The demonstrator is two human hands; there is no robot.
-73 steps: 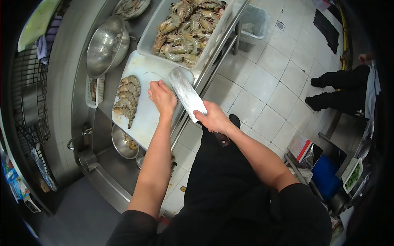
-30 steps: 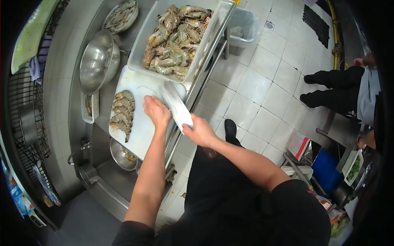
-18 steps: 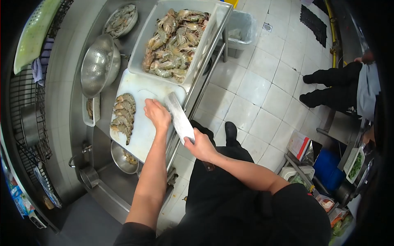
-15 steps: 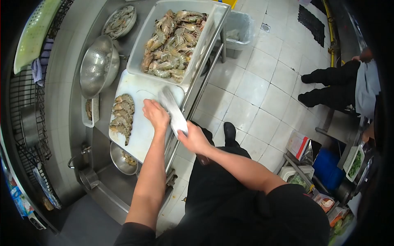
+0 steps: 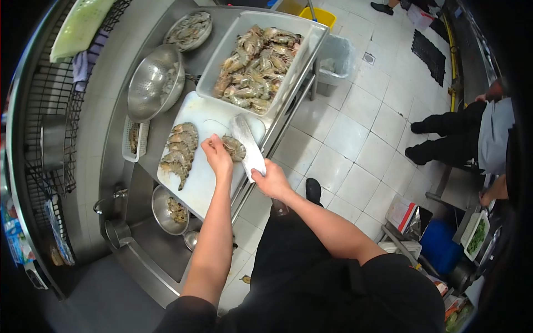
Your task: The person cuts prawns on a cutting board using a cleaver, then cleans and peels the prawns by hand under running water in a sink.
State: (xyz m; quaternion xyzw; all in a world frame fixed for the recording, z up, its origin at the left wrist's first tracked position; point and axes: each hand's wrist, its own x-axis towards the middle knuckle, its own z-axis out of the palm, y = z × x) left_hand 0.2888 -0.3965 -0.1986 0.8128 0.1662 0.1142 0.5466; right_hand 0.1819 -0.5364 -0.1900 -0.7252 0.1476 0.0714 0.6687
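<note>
My right hand (image 5: pixel 270 178) grips a broad-bladed cleaver (image 5: pixel 250 149), its blade slanting over the right side of the white cutting board (image 5: pixel 201 180). Beside the blade, my left hand (image 5: pixel 218 158) has its fingers closed at a raw prawn (image 5: pixel 235 149), which lies against the cleaver's side. The exact finger contact is partly hidden. To the left on the board rests a row of several prawns (image 5: pixel 179 152), packed side by side. Just beyond the board stands a white plastic tub (image 5: pixel 208 91) heaped with whole prawns (image 5: pixel 261 66).
A perforated colander (image 5: pixel 147 83), a bowl of peeled prawns (image 5: pixel 189 32) and a small white basket (image 5: pixel 142 141) line the left of the counter. In the sink sits a metal bowl (image 5: pixel 161 208). A lined bin (image 5: pixel 336 58) stands right of the counter. Another person (image 5: pixel 452 133) stands at the right.
A prawn now shows between my left hand and the cleaver, where none was visible before. The whole view has shifted, so the counter appears further right.
</note>
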